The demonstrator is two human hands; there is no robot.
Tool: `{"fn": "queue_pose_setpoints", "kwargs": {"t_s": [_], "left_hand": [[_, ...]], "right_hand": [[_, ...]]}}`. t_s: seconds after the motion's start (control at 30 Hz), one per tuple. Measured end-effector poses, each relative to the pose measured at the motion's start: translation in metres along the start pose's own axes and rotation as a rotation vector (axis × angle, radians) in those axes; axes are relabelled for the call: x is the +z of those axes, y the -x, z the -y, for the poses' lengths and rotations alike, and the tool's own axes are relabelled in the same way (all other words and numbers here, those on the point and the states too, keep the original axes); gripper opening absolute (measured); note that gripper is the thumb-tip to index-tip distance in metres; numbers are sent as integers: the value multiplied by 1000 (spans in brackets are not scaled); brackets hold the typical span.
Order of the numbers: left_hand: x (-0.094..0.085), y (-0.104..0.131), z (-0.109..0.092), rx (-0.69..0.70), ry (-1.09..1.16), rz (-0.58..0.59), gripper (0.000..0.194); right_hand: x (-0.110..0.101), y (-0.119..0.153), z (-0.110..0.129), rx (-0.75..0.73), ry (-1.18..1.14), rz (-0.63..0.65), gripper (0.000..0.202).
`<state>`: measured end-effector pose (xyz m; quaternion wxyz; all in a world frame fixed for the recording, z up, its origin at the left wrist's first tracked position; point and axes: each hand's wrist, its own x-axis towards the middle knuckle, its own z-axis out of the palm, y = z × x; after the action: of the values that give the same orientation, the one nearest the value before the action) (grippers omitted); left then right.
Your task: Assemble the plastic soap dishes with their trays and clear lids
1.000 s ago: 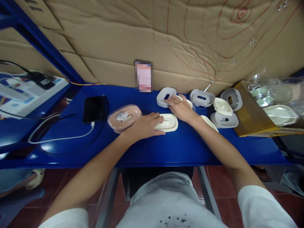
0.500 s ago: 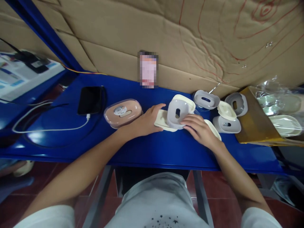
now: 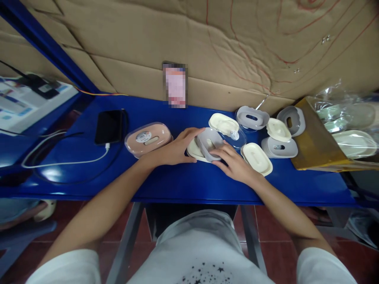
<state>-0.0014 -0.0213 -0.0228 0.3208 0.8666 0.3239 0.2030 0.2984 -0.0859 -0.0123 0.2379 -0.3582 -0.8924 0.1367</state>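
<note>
Both hands work at mid-table. The left hand grips the left end of a cream tray lying flat; the right hand clamps the near edge of a grey shell, tilted over that tray and touching it. Half a second ago the shell stood upright, slot toward the camera; it now leans down onto the tray. A pink box sits just left, a cream lid just right. The near table edge holds open blue surface; the back is crowded with grey and cream parts.
</note>
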Motion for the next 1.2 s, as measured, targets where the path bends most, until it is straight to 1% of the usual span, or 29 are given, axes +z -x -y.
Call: {"fn": "queue_pose_setpoints", "kwargs": {"t_s": [0.1,0.17,0.33,0.43,0.57,0.67,0.73,0.83,0.93,1.1,1.2], "left_hand": [[0,-1,2,-25,-5,-17,111],[-1,-1,3,-40,-10,-14,108],[-2,0,4,-72,-37,-5,106],[-1,1,5,-92,-38,-7,105],[0,0,2,-100,-53,-27,104],[0,-2,-1,-119,-61,-45,104],[0,-3,-4,-147,-61,-36,106],[-1,-3,-8,-166,-95,-6,105],[-1,-2,-11,-153,-182,12,98],[2,3,-12,-98,-292,67,93],[5,4,-12,-60,-348,84,88]], "right_hand": [[-5,-1,-4,-75,3,-14,31],[-7,0,-7,-83,-13,-12,34],[-4,-1,-12,-74,-82,28,39],[0,-1,-12,-75,-77,15,41],[3,-2,-11,-59,-39,29,39],[4,-3,-12,-58,-27,-21,38],[5,-3,-13,-41,-28,-50,39],[5,-3,-14,-25,-23,-35,40],[5,-4,-15,-52,22,-7,41],[8,-4,-11,-73,153,-16,39],[6,-4,-9,-90,165,22,39]]}}
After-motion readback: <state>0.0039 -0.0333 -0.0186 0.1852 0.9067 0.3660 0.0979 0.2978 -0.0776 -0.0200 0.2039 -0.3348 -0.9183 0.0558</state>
